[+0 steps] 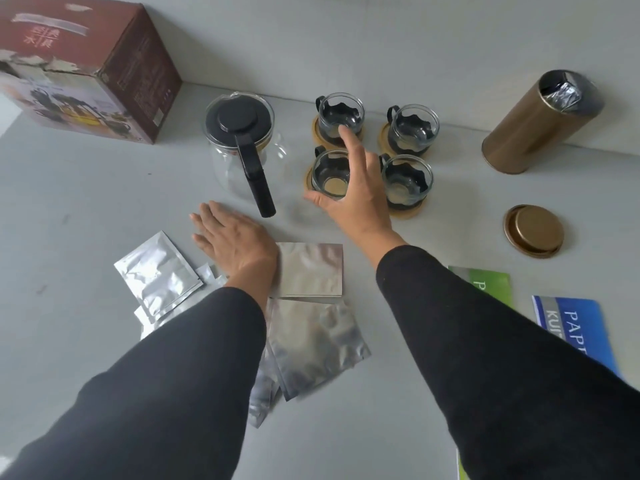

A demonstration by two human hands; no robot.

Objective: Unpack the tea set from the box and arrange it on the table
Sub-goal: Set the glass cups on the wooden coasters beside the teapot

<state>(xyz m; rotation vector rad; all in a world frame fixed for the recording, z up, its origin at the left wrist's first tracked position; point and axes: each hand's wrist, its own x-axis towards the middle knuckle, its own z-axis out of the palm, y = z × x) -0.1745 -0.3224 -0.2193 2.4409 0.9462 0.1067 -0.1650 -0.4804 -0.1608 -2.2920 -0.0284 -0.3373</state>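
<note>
Nearest are two black sleeves, and under the left one a scatter of flat silver foil pouches point(313, 344) on the pale grey table point(69, 237). The left hand point(235, 242) lies flat, fingers straight, palm down on the table just left of the far pouch. The right hand point(353, 199) hovers spread wide, holding nothing, over the near-left glass cup with black holder point(327, 174), one of four cups on round wooden coasters set in a square. Left of them stands a clear glass teapot with black lid and handle point(242, 147). The dark red cardboard box point(90, 67) sits far left. Far right stands an open gold cylindrical tin point(540, 123), its round gold lid point(533, 231) nearer, with green and blue printed packets point(571, 323) at the near right.
</note>
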